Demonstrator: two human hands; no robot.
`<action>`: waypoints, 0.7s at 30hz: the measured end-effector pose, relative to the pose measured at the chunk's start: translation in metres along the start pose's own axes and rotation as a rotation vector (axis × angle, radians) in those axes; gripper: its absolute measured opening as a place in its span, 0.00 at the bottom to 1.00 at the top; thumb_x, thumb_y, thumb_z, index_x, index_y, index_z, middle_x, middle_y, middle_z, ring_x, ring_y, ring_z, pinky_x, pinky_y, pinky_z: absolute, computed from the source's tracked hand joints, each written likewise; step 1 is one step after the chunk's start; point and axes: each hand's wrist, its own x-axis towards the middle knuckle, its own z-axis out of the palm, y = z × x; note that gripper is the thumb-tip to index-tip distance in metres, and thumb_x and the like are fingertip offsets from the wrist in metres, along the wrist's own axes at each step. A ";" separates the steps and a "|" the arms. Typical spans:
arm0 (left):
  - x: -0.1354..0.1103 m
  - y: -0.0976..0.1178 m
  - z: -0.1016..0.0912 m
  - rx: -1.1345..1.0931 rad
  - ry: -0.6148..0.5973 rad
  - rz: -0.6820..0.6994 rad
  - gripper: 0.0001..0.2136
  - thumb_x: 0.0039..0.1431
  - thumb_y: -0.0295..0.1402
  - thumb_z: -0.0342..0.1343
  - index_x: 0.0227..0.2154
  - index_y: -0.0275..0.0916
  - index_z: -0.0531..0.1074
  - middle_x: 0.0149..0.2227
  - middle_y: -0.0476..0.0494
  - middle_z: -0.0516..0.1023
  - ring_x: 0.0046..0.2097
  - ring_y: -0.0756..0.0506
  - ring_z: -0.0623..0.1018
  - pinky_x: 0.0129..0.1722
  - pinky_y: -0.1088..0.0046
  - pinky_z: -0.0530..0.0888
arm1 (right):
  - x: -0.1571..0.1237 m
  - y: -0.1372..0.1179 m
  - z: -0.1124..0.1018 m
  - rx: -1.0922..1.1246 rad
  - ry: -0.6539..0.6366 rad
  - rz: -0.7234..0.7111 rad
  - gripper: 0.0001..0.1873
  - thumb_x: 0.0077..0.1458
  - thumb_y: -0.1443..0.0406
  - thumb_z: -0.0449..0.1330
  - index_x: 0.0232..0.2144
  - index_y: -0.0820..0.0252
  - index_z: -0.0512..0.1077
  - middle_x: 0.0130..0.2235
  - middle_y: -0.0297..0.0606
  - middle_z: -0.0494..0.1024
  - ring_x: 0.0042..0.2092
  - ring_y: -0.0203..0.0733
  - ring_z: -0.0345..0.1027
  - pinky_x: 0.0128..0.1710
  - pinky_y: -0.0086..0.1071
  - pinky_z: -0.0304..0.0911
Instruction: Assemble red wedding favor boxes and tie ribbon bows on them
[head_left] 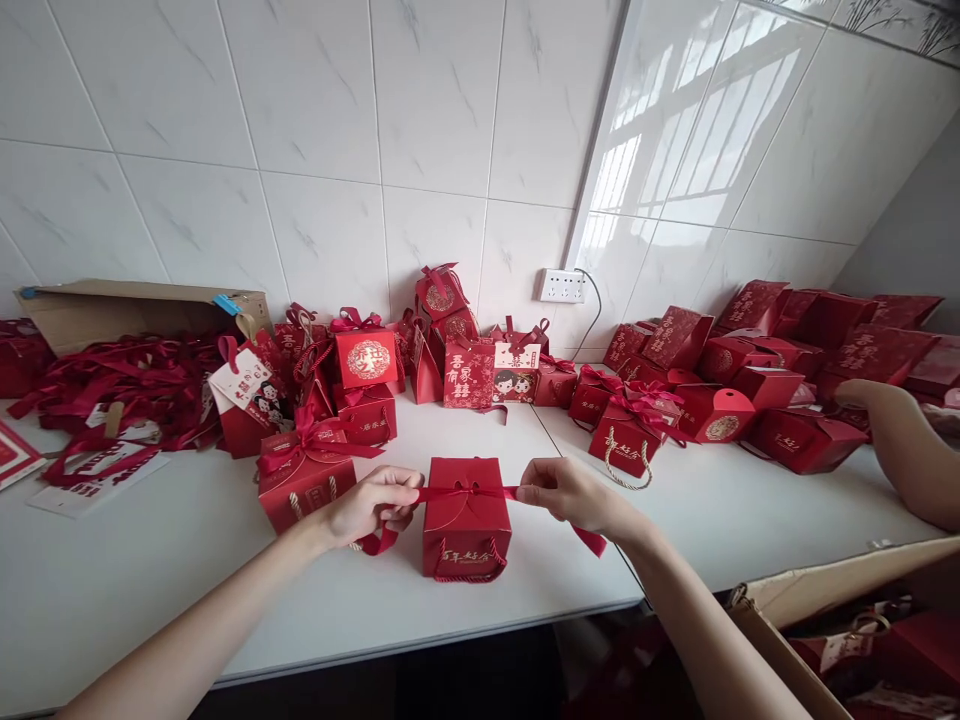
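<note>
A small red gift box (465, 525) with gold lettering and a cord handle stands near the front edge of the white table (150, 590). A red ribbon (469, 492) runs across its top. My left hand (373, 507) pinches the ribbon's left end, and my right hand (570, 495) pinches the right end. Both hands are closed and pull the ribbon taut. The loose tails hang below each hand.
Several finished red gift boxes (365, 372) crowd the back of the table along the tiled wall. A pile of loose red ribbons (112, 385) and a flat cardboard box (142, 305) lie at left. Another person's arm (904, 450) rests at right. An open carton (840, 620) stands below right.
</note>
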 end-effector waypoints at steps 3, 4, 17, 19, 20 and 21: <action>-0.013 0.002 0.003 0.032 -0.004 -0.045 0.19 0.42 0.37 0.62 0.14 0.37 0.54 0.14 0.56 0.56 0.18 0.57 0.52 0.21 0.77 0.50 | -0.011 -0.010 0.003 -0.128 -0.001 -0.013 0.14 0.53 0.55 0.57 0.29 0.60 0.70 0.24 0.30 0.64 0.24 0.30 0.52 0.22 0.26 0.48; -0.018 0.004 0.003 0.060 -0.024 -0.066 0.18 0.43 0.37 0.61 0.14 0.37 0.56 0.15 0.55 0.58 0.18 0.57 0.53 0.21 0.77 0.50 | -0.014 -0.013 0.003 -0.170 -0.007 -0.008 0.14 0.54 0.55 0.56 0.28 0.60 0.70 0.24 0.30 0.65 0.24 0.30 0.52 0.22 0.27 0.48; -0.041 0.059 0.036 0.617 0.123 -0.150 0.14 0.53 0.43 0.55 0.34 0.37 0.67 0.27 0.50 0.70 0.25 0.52 0.66 0.24 0.77 0.61 | -0.002 -0.047 0.018 0.331 -0.181 -0.326 0.21 0.49 0.49 0.62 0.28 0.63 0.71 0.38 0.41 0.75 0.36 0.36 0.65 0.36 0.30 0.59; -0.043 0.061 0.038 0.641 0.064 -0.173 0.13 0.55 0.42 0.53 0.37 0.38 0.66 0.28 0.50 0.72 0.23 0.52 0.67 0.24 0.76 0.61 | 0.002 -0.044 0.029 0.360 -0.148 -0.333 0.22 0.50 0.47 0.61 0.29 0.62 0.71 0.31 0.37 0.74 0.31 0.34 0.63 0.31 0.29 0.58; -0.043 0.061 0.039 0.674 0.040 -0.162 0.12 0.55 0.42 0.53 0.37 0.38 0.66 0.28 0.50 0.72 0.23 0.52 0.67 0.23 0.77 0.62 | 0.004 -0.043 0.034 0.353 -0.112 -0.345 0.22 0.50 0.47 0.60 0.29 0.62 0.71 0.29 0.35 0.73 0.29 0.33 0.62 0.30 0.29 0.58; -0.044 0.061 0.039 0.717 0.031 -0.135 0.11 0.56 0.41 0.53 0.36 0.38 0.66 0.27 0.50 0.73 0.22 0.52 0.67 0.23 0.77 0.62 | 0.005 -0.042 0.038 0.332 -0.068 -0.363 0.22 0.51 0.47 0.60 0.29 0.62 0.71 0.29 0.34 0.73 0.29 0.34 0.62 0.29 0.28 0.58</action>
